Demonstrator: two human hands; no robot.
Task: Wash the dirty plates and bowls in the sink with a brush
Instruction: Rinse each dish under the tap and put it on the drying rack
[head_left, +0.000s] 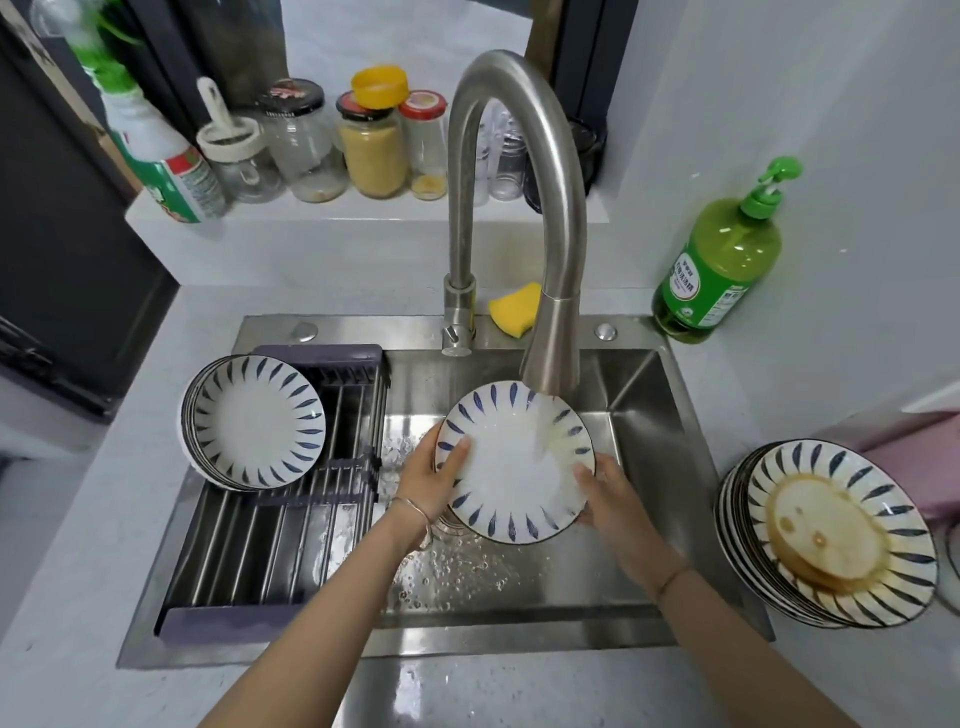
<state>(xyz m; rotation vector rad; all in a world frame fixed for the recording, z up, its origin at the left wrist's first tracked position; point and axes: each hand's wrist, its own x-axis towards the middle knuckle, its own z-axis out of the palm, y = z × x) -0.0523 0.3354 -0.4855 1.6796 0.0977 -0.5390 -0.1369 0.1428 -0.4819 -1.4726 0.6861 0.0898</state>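
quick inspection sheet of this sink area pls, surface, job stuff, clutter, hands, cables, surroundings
surface: steel sink, wet, water droplets on its floor; pale counter around it
job's things: plate held under the faucet, a brownish trace near its right rim; dirty stack on the right counter, top plate stained brown; clean stack leaning in the rack; no brush seen
clutter: sponge behind the faucet; soap bottle; jars and a spray bottle on the ledge
grips: left hand on the plate's left rim; right hand on its lower right rim
cables: nothing seen
surroundings: window behind the ledge; pink item at the right edge, unclear
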